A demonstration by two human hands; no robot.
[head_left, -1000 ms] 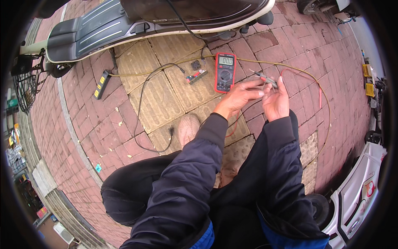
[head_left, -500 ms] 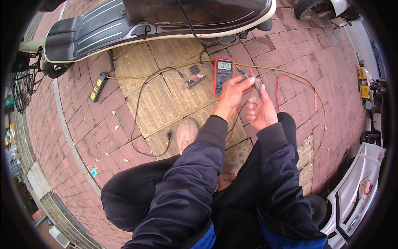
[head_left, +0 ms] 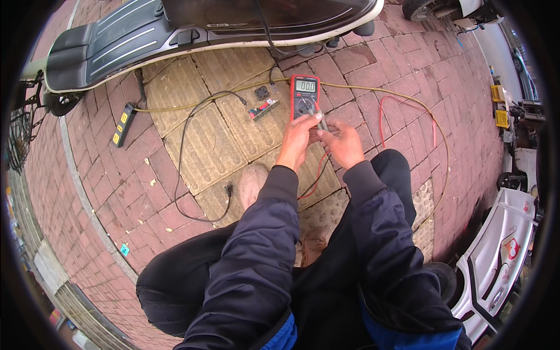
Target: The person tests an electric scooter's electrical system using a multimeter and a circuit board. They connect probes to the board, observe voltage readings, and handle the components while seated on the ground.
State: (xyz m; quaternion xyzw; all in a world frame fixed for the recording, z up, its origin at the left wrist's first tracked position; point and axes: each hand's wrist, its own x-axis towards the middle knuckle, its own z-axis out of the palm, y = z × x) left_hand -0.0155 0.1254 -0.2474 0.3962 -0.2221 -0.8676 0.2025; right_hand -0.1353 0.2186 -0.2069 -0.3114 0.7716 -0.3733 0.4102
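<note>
A red and grey digital multimeter [head_left: 305, 87] lies face up on the paving, its display lit and the lower part hidden by my hands. My left hand [head_left: 296, 140] is closed on a slim test probe [head_left: 318, 118] just over the meter's lower end. Close against it, my right hand [head_left: 343, 144] grips a second probe [head_left: 324, 123]. Both tips point away from me, over the meter's dial area. Red and black leads [head_left: 318, 178] hang beneath my hands. Left of the meter lie a small circuit board with parts on it [head_left: 263, 109] and a black square component [head_left: 262, 93].
A black and yellow power strip [head_left: 123, 124] lies at the left on a yellowish cord [head_left: 379, 90]. A black cable [head_left: 179, 157] with a plug curls across the tiles. A red wire [head_left: 382, 116] is at the right. A dark scooter [head_left: 128, 44] stands beyond, a white one [head_left: 496, 256] at lower right.
Both hands have moved left and nearer the meter, and the probes now overlap its lower part. The view has shifted slightly; the display reading looks the same.
</note>
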